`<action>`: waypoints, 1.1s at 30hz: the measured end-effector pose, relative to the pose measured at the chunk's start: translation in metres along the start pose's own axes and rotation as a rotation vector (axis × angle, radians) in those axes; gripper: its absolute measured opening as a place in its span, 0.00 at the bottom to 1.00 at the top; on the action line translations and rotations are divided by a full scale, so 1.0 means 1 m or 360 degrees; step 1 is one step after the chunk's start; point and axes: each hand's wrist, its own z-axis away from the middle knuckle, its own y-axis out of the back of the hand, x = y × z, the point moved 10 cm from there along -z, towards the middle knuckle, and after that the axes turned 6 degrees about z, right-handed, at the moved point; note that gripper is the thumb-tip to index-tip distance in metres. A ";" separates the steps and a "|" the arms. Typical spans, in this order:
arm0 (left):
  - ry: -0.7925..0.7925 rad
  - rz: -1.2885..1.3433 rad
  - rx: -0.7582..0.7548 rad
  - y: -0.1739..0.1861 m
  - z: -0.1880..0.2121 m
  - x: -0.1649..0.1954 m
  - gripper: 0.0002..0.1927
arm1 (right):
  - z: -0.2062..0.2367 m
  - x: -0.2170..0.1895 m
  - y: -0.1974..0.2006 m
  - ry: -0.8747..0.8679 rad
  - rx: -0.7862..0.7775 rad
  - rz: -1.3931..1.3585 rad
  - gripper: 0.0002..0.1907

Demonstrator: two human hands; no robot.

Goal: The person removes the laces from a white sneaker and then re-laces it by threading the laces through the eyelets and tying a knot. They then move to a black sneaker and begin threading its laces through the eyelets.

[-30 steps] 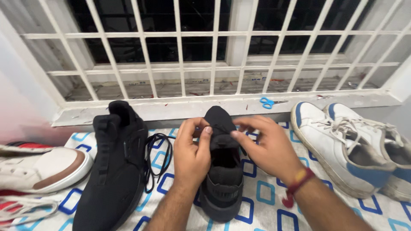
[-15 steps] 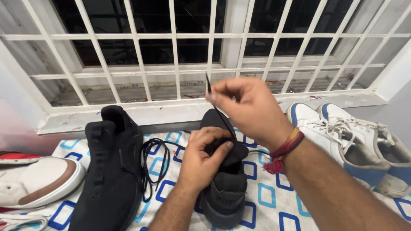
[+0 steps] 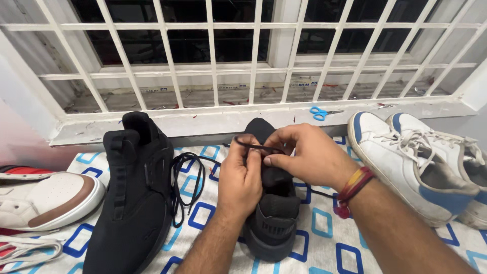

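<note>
I count two black knit shoes, mine point(image 3: 276, 203) centre on the patterned cloth point(image 3: 324, 238), its twin point(image 3: 134, 193) left, plus two white leather sneakers point(image 3: 406, 162) right. Left hand point(image 3: 241, 177) grips the shoe; right hand point(image 3: 309, 155) pinches its thin black lace point(image 3: 253, 146).

Close head view, downward (toward window)

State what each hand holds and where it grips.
Left hand and right hand both pinch the black shoelace, near its end, above the black shoe.
</note>
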 end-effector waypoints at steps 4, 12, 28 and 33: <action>-0.0022 0.0140 -0.0024 -0.003 0.000 0.002 0.07 | 0.005 0.004 0.005 -0.0043 0.0120 0.0145 0.07; -0.0069 -0.0219 -0.0360 -0.019 -0.003 0.009 0.22 | -0.010 0.003 0.017 -0.0105 0.0134 -0.0113 0.05; 0.0067 -0.0461 -0.0571 -0.028 0.000 -0.004 0.20 | -0.043 0.027 0.107 -0.0145 0.0665 -0.0578 0.12; 0.0116 -0.0370 -0.0500 -0.025 -0.001 -0.006 0.25 | -0.010 0.060 0.015 -0.0619 -0.0493 0.0204 0.11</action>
